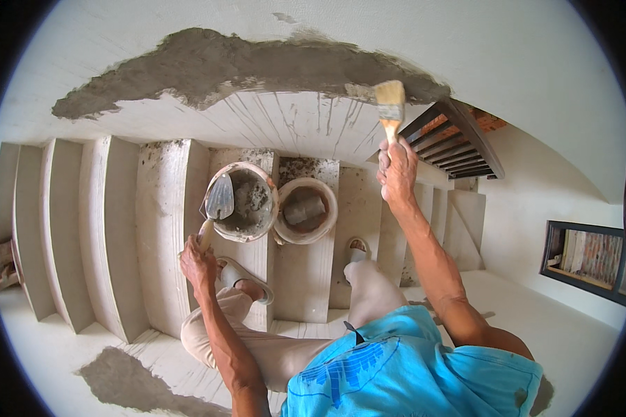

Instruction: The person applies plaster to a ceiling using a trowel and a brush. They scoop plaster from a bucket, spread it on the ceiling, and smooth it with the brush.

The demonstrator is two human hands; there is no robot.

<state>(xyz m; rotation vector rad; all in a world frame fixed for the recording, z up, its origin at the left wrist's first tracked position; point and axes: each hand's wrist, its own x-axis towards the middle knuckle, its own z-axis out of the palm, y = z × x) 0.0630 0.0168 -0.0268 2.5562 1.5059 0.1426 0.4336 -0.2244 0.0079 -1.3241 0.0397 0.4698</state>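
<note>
My right hand (398,172) is closed round the wooden handle of a wide paintbrush (390,104), raised with its pale bristles over the right end of a dark wet plaster patch (257,66) on the white wall. Lower left, my left hand (199,263) grips the handle of a pointed trowel (220,199). The trowel's metal blade is over the rim of a bucket (274,191) with grey mortar (250,201) in it. Against that bucket stands a second, smaller bucket (332,199), with liquid and a dull cylindrical shape inside.
Both buckets stand on pale stairs (163,236) where my sandalled feet are planted on different steps. A dark slatted railing (459,142) is at the right, beyond my right hand. Farther right is a dark-framed opening (586,260). Grey drips streak the wall below the patch.
</note>
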